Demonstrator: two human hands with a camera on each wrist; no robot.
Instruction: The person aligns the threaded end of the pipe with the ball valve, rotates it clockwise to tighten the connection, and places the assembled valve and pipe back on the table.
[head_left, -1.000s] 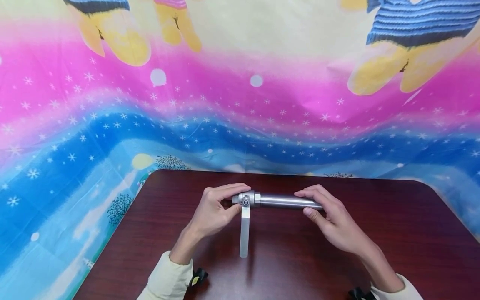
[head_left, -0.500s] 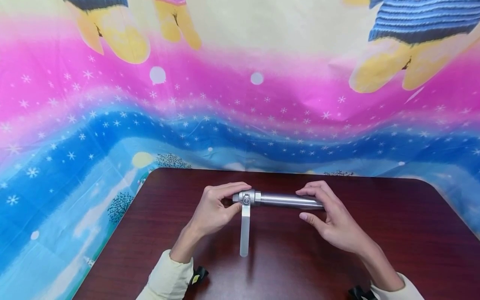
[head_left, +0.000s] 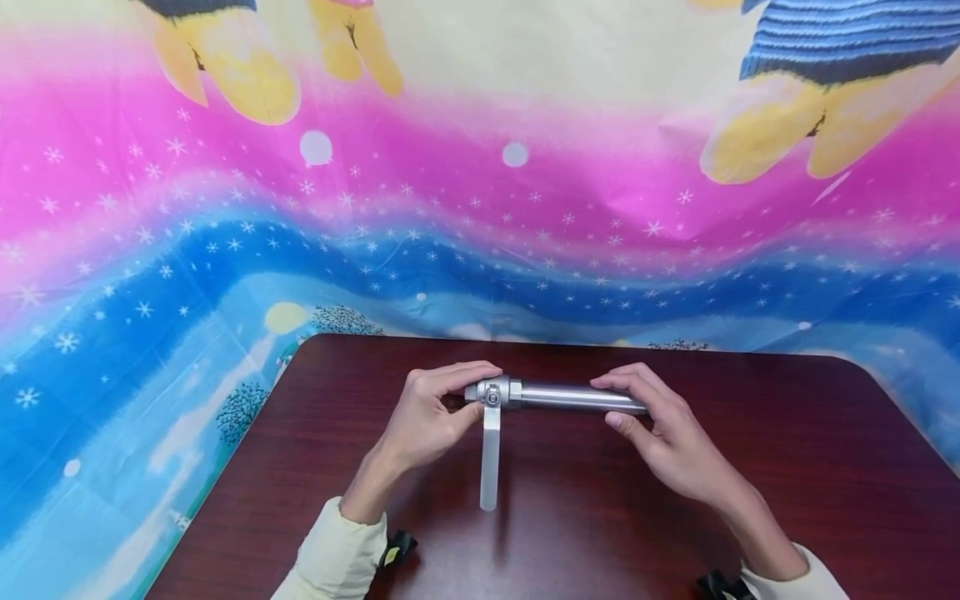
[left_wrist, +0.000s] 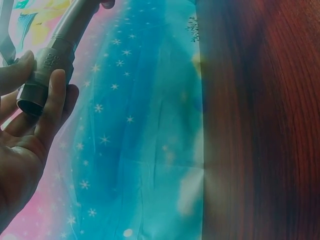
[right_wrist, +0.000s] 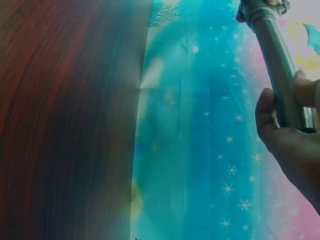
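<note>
A steel ball valve is joined to a smooth metal pipe, held level above the table in the head view. My left hand grips the valve's left end between thumb and fingers. The valve's flat lever handle points toward me, square to the pipe. At the pipe's right end, my right hand pinches it with the thumb in front and fingers behind. The left wrist view shows the valve's hollow end between my fingers. In the right wrist view, the pipe runs up from my right hand.
Beneath both hands lies a dark red-brown wooden table with rounded far corners. A patterned cloth with snowflakes in pink and blue hangs behind and beside it. Black straps sit at the cuffs of pale sleeves.
My right thumb came away from the pipe half a second ago and is back against it now. The left hand, valve and lever look almost unmoved.
</note>
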